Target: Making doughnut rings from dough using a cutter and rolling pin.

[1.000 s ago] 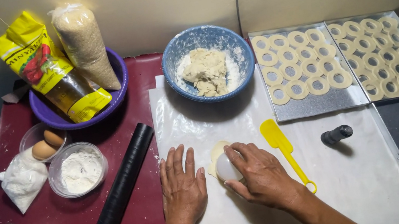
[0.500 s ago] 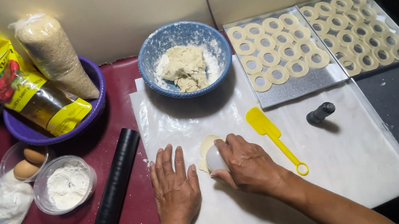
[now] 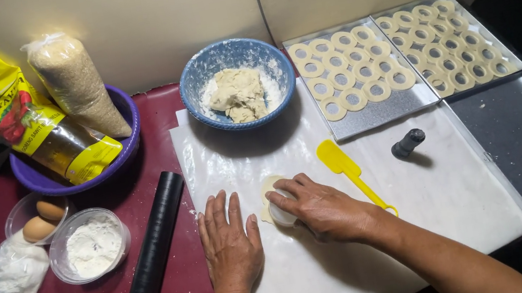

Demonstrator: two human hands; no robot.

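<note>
dough piece (image 3: 268, 195) under right hand (image 3: 324, 206)

Dim warm overhead light, soft shadows, right edge perhaps underexposed

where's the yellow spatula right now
The yellow spatula lies on the white sheet in the head view, just beyond the right hand, between it and the small dark cutter.
</note>
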